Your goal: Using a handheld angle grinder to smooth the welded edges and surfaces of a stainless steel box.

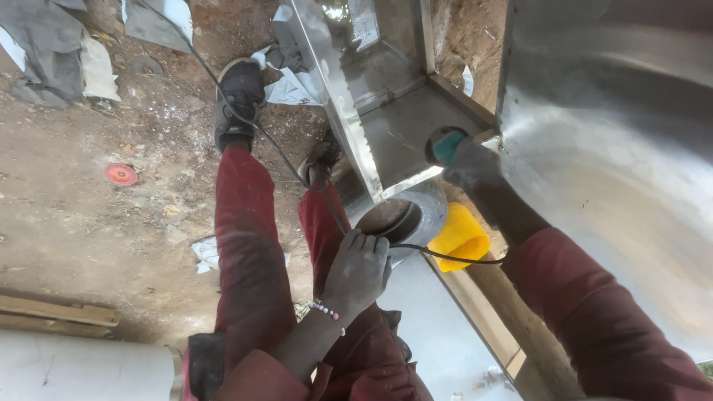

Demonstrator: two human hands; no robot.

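Observation:
My right hand (pixel 472 165) grips a teal angle grinder (pixel 446 145), pressed against the corner where a stainless steel frame (pixel 386 119) meets a large brushed steel sheet (pixel 616 148). My left hand (pixel 359 269) hangs lower, fingers curled around the grinder's black power cable (pixel 445 257), which also runs up across my red trousers (pixel 249 245) toward my shoes. A beaded bracelet (pixel 327 310) is on the left wrist.
A metal ring or tyre-like round object (pixel 407 215) and a yellow container (pixel 460 236) lie under the frame. A red grinding disc (pixel 120 174) rests on the dirt at left. Wooden planks (pixel 52 312), a pale sheet (pixel 74 367) and scraps of cloth and paper lie around.

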